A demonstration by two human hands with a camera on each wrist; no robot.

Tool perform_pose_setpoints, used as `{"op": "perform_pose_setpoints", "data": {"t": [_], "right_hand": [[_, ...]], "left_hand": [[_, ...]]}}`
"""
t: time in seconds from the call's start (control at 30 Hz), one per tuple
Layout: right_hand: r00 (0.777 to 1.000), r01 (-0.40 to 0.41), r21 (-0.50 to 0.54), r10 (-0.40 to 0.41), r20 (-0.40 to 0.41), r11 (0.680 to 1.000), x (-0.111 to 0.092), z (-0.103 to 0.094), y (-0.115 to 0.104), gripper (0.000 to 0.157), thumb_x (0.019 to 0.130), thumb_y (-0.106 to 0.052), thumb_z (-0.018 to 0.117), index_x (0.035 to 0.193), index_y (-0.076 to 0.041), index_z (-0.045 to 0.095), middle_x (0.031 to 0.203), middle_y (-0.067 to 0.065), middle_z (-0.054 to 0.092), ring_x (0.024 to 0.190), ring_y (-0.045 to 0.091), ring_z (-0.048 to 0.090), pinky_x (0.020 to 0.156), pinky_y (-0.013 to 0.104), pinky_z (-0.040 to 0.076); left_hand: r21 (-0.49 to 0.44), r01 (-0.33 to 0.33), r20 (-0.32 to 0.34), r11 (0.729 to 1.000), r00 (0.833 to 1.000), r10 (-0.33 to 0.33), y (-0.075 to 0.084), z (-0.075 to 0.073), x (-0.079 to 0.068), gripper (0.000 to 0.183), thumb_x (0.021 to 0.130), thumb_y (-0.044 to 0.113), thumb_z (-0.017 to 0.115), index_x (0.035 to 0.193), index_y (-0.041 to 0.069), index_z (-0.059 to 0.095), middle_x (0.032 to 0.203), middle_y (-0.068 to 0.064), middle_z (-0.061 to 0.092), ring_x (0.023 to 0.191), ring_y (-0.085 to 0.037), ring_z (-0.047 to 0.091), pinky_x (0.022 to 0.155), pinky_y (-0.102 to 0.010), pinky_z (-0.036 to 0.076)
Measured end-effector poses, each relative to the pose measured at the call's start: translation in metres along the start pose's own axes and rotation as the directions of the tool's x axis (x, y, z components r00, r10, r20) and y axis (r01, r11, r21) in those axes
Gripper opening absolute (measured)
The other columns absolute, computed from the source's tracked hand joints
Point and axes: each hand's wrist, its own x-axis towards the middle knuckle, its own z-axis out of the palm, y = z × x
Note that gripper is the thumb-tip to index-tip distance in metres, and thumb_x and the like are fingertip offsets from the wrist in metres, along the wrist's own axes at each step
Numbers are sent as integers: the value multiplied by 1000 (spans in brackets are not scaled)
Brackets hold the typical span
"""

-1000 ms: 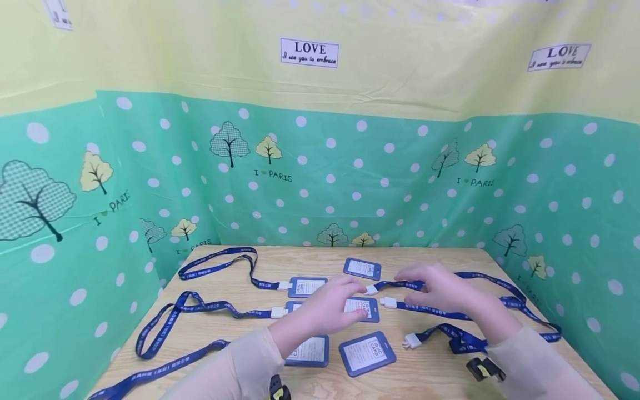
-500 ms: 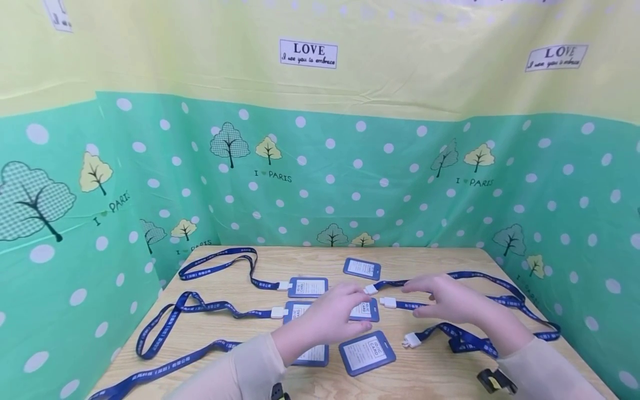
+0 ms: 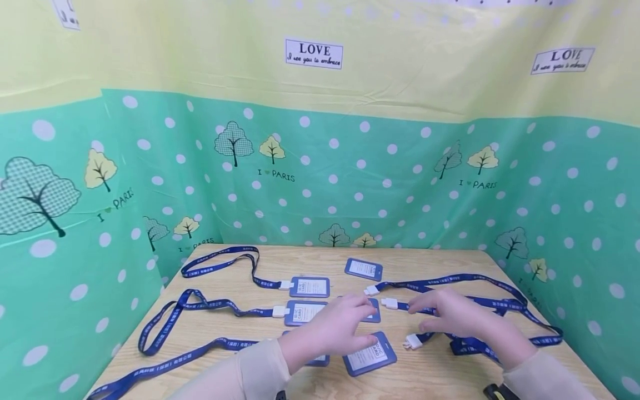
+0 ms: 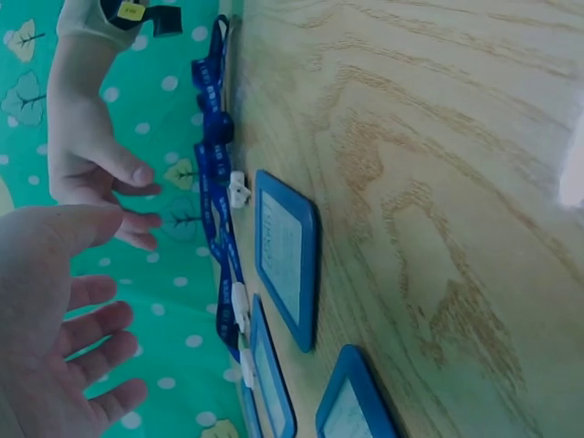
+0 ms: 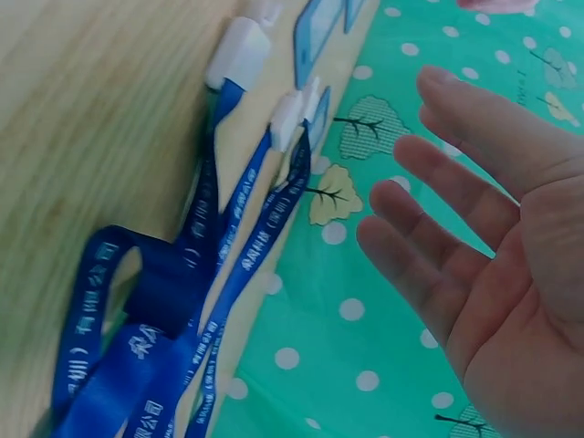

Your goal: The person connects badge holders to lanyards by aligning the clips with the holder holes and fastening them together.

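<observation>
My left hand (image 3: 330, 326) hovers over the middle of the table with fingers loosely spread, holding nothing. Below it are blue-framed ID card holders: the near right one (image 3: 370, 361) shows mostly, while the middle right one (image 3: 372, 312) is partly hidden. In the left wrist view a card holder (image 4: 286, 260) lies flat, apart from the fingers. My right hand (image 3: 452, 315), also holding nothing, hangs over the blue lanyards (image 3: 500, 303) at the right. Their white clips (image 3: 390, 303) point toward the loose holders. The right wrist view shows its fingers (image 5: 438, 265) relaxed, beside the straps.
At the left, several blue lanyards (image 3: 195, 304) are joined to card holders (image 3: 310, 286) in a column. One loose card holder (image 3: 364, 269) lies at the back. A green and yellow curtain (image 3: 280, 183) surrounds the wooden table (image 3: 425, 258) at back and sides.
My left hand has drawn nearer and slightly right, now overlapping the near right holder. The right hand has moved a little nearer too. The holders and lanyards lie as before.
</observation>
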Motion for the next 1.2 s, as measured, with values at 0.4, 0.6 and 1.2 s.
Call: {"op": "perform_pose_setpoints", "data": {"t": [0.4, 0.6, 1.2], "right_hand": [[996, -39, 73, 33, 82, 997, 0, 21, 10, 27, 84, -16, 83, 111, -22, 79, 121, 2, 71, 113, 32, 66, 81, 45, 61], [997, -10, 54, 5, 78, 999, -2, 30, 11, 28, 83, -18, 84, 109, -26, 79, 116, -4, 73, 109, 27, 68, 89, 52, 58], [995, -32, 20, 30, 90, 999, 1, 43, 15, 25, 82, -18, 84, 104, -30, 80, 108, -12, 74, 105, 18, 68, 91, 50, 57]], "left_hand": [[-2, -6, 62, 1000, 998, 6, 0, 7, -3, 48, 95, 49, 68, 136, 25, 63, 138, 7, 59, 130, -13, 52, 107, -36, 46], [0, 4, 92, 1000, 996, -4, 1, 11, -5, 49, 95, 49, 68, 137, 23, 63, 139, 7, 59, 131, -13, 52, 108, -36, 46], [23, 18, 126, 1000, 992, -21, 1, 18, -7, 49, 94, 49, 69, 135, 22, 65, 136, 8, 60, 127, -11, 53, 107, -34, 46]]}}
